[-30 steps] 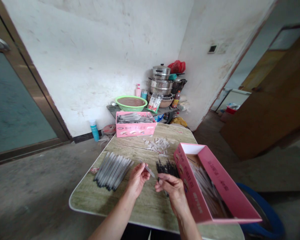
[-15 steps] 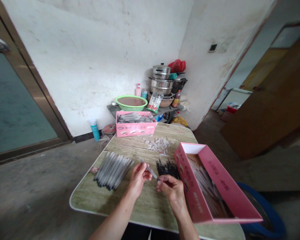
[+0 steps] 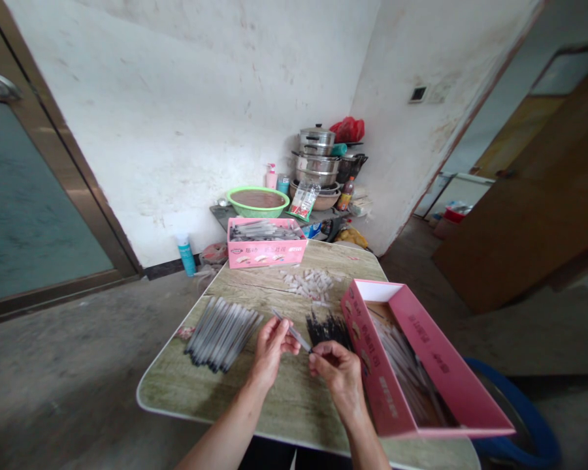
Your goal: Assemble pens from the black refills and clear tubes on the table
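Note:
A thin clear pen barrel (image 3: 298, 337) is held between my two hands, tilted down to the right. My left hand (image 3: 273, 349) pinches its middle, and the fingertips of my right hand (image 3: 336, 372) close on its dark lower end. Left of them lies a row of grey pens (image 3: 223, 333) with black ends. Just behind my right hand is a pile of small black parts (image 3: 329, 328). Farther back lie small whitish pieces (image 3: 308, 284). To the right, a long pink box (image 3: 389, 391) holds loose clear tubes (image 3: 406, 365).
At the back edge of the table (image 3: 176, 391) stands a pink box (image 3: 267, 253) full of pens. Behind it, a low shelf bears a green basin (image 3: 257, 203), steel pots (image 3: 316, 166) and bottles. A blue stool (image 3: 534, 418) is at the right.

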Tool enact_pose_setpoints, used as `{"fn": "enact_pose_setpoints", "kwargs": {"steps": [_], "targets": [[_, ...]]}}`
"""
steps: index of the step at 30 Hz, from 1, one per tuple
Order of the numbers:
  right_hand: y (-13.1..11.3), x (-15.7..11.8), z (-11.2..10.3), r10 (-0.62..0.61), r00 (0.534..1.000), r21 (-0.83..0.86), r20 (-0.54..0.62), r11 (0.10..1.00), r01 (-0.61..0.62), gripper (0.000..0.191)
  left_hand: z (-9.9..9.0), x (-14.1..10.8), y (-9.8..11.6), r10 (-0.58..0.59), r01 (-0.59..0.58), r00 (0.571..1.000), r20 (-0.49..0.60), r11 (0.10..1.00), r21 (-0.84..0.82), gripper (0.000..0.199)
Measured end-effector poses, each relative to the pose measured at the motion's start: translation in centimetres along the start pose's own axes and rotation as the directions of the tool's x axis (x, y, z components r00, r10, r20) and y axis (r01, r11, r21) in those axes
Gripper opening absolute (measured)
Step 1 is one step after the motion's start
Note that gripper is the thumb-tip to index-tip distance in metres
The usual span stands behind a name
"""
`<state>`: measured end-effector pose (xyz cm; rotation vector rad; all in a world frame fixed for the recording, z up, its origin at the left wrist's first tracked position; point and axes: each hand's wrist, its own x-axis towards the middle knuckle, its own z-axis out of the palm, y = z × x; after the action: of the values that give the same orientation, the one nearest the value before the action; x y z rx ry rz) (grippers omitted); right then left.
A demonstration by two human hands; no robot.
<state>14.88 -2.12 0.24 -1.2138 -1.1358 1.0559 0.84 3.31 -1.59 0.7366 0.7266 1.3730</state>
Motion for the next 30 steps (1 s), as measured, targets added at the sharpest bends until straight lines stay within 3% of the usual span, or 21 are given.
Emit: {"fn": "enact_pose_setpoints", "kwargs": {"steps": [14,30], "targets": [[-0.18,0.08,-0.06,-0.016,1.0,-0.038,-0.022,0.999,0.015,0.013,0.1,-0.13,0.04,0.001,0.0,1.0,-0.008,1.0,0.02,0.035],[-0.42,0.01,0.22,0.035,0.999,0.076,-0.038,0.997,-0.032,0.018,-0.06,-0.1,-0.15,0.024,-0.025,1.0,0.017,0.999,0.041,0.031]]}}
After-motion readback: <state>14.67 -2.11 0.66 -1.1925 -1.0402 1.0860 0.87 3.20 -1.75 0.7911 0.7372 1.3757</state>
